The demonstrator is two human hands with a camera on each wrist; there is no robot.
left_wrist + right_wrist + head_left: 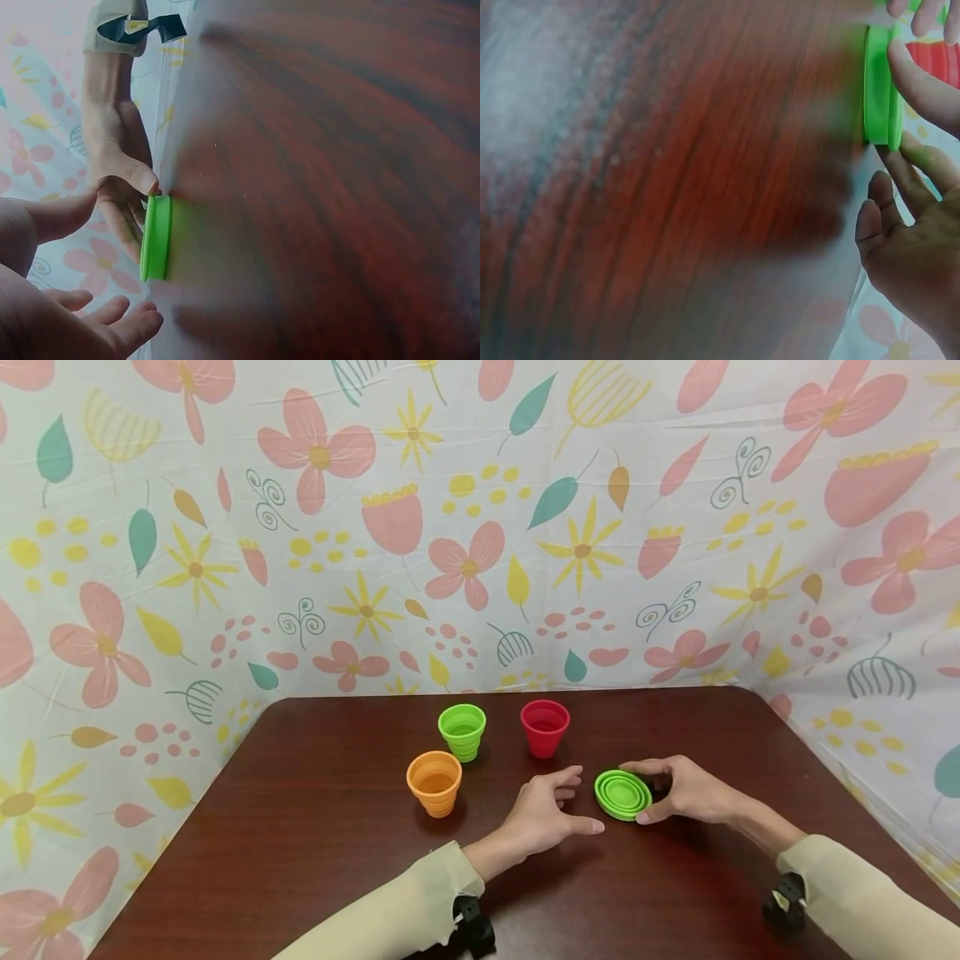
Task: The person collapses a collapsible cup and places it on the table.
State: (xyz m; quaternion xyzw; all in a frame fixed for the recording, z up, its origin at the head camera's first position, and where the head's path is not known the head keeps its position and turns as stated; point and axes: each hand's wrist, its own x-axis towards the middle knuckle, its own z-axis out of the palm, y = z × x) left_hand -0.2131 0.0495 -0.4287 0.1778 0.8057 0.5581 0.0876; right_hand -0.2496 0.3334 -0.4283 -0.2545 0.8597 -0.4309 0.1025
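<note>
A light green collapsible cup (622, 794), folded flat into a ringed disc, lies on the table's right half. My right hand (686, 789) holds its right side, the thumb at the near edge and a finger at the far edge. In the right wrist view, the folded cup (879, 86) stands edge-on between that thumb and fingers. My left hand (543, 814) is just left of the disc, thumb and fingers spread apart and holding nothing. The left wrist view shows a gap between the left fingers (124, 326) and the disc.
Three expanded cups stand upright with mouths up: an orange cup (435, 783) left of my left hand, a green cup (462, 732) behind it, and a red cup (545, 727) farther right. The dark wooden table (300, 843) meets a flower-patterned cloth (465, 568) at the back.
</note>
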